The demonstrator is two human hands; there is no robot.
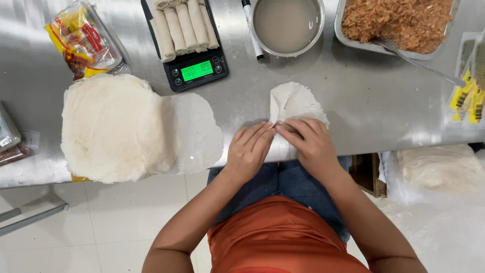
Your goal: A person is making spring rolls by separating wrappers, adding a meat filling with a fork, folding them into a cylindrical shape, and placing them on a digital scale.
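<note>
A thin white wrapper sheet point(295, 103) lies on the steel table point(353, 101), partly folded over near its front edge. My left hand point(249, 150) and my right hand point(307, 141) rest side by side on the folded near part, fingertips pressing it down and touching at the middle. What is inside the fold is hidden. A thick stack of round white wrappers point(116, 129) lies to the left, with one sheet point(197, 131) slid partly off toward my hands.
A black digital scale point(194, 71) carries several rolled spring rolls point(182, 25). Beyond it stand a metal bowl of cloudy liquid point(287, 23), a black marker point(251, 28), and a tray of orange-brown filling point(399, 20) with a fork point(414, 60). Plastic packets point(83, 40) lie at left.
</note>
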